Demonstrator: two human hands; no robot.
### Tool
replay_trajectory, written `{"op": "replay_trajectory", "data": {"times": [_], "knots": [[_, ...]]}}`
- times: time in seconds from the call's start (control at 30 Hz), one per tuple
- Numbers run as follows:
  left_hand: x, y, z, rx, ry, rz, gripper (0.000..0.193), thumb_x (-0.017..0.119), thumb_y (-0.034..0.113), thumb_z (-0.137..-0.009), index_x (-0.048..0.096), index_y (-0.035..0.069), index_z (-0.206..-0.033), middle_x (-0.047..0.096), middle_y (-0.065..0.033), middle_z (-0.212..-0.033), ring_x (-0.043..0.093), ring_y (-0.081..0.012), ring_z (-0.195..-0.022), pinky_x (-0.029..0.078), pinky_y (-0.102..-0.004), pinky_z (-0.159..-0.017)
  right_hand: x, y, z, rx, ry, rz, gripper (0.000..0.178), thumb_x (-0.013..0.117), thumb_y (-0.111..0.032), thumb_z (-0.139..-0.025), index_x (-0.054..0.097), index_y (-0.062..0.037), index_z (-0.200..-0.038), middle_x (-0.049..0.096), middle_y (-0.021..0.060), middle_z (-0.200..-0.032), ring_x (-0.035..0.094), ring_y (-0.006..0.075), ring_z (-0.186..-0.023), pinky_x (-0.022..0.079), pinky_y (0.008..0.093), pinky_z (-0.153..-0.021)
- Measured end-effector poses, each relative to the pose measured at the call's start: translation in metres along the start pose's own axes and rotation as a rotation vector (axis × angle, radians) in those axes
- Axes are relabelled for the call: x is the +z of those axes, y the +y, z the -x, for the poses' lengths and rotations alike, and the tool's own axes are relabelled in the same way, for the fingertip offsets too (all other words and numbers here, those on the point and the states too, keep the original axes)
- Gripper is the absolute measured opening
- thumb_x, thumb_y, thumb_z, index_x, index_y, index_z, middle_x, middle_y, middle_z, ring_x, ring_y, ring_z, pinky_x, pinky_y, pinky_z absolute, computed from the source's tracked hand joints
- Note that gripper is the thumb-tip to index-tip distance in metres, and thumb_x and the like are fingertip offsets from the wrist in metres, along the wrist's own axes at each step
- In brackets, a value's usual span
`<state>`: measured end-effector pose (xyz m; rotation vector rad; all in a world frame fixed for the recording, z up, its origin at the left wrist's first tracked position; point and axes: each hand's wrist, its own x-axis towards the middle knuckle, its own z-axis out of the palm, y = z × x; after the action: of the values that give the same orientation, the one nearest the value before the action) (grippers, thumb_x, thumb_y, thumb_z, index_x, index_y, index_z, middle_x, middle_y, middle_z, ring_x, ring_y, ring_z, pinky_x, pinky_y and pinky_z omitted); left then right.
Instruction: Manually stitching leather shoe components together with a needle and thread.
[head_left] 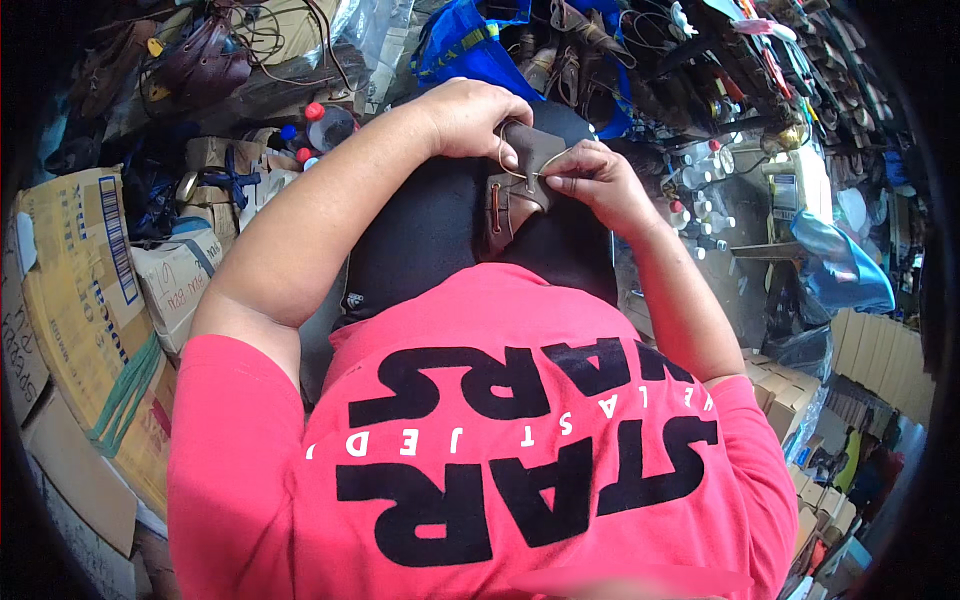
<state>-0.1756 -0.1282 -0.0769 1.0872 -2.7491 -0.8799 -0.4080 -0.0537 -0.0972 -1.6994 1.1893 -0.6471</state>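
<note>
While your left hand curls its thumb and fingers over the edge of the brown leather shoe with a laced side, which rests on your lap in black trousers, your right hand pinches the thin tan cord looping across the leather between thumb and forefinger. If that pinch slipped or the loop caught under your left thumb, the cord could twist or snarl, and a sharp tug might pucker the leather. Because the shoe seems braced only by your left grip and thighs, a sideways pull could also roll it askew.
</note>
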Motion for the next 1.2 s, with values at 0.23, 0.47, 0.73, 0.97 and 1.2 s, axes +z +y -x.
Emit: {"op": "replay_trajectory", "data": {"times": [0.23, 0.47, 0.73, 0.97, 1.2], "knots": [[-0.001, -0.001, 0.015, -0.056, 0.061, 0.104, 0.053, 0.081, 0.022, -0.063, 0.064, 0.008, -0.112, 0.065, -0.0119, -0.108, 0.062, -0.0277, -0.105, 0.048, -0.0359, -0.091, 0.017, -0.023, 0.002, -0.187, 0.126, 0.414, 0.012, 0.077, -0.020, -0.074, 0.071, -0.0118, -0.080, 0.060, 0.0036, -0.069, 0.059, 0.0216, -0.075, 0.041, 0.0353, -0.074], [-0.020, -0.082, 0.135, -0.276, 0.386, 0.277, 0.036, 0.049, -0.001, -0.085, 0.062, 0.005, -0.118, 0.055, -0.0091, -0.115, 0.058, -0.0201, -0.093, 0.047, -0.0304, -0.089, 0.027, -0.022, 0.034, -0.343, 0.232, 0.592, 0.021, 0.067, -0.014, -0.083, 0.071, -0.0184, -0.103, 0.053, 0.0011, -0.076, 0.055, 0.0225, -0.082, 0.037, 0.0378, -0.084], [0.012, -0.006, 0.104, -0.156, 0.527, 0.336, 0.022, 0.066, -0.002, -0.080, 0.073, 0.009, -0.097, 0.061, -0.0031, -0.087, 0.059, -0.0134, -0.081, 0.047, -0.0257, -0.075, 0.008, -0.009, 0.017, -0.312, 0.085, 0.445, 0.029, 0.065, -0.001, -0.078, 0.074, -0.0169, -0.102, 0.052, 0.0044, -0.076, 0.054, 0.0223, -0.076, 0.043, 0.0325, -0.070], [0.018, 0.014, 0.070, 0.062, 0.500, 0.259, 0.019, 0.070, 0.003, -0.077, 0.075, 0.014, -0.092, 0.046, -0.0036, -0.074, 0.048, -0.0177, -0.072, 0.042, -0.0300, -0.068, 0.000, -0.007, 0.000, -0.205, 0.012, 0.377, 0.024, 0.064, -0.006, -0.083, 0.075, -0.0228, -0.097, 0.058, -0.0005, -0.079, 0.057, 0.0181, -0.080, 0.045, 0.0318, -0.076], [0.023, 0.009, 0.067, 0.063, 0.495, 0.221, 0.020, 0.071, 0.003, -0.076, 0.075, 0.015, -0.092, 0.045, -0.0032, -0.075, 0.048, -0.0181, -0.072, 0.042, -0.0303, -0.067, -0.001, -0.007, -0.003, -0.188, -0.006, 0.353, 0.021, 0.066, -0.008, -0.085, 0.075, -0.0220, -0.097, 0.060, -0.0003, -0.082, 0.059, 0.0176, -0.083, 0.047, 0.0302, -0.078]]}}
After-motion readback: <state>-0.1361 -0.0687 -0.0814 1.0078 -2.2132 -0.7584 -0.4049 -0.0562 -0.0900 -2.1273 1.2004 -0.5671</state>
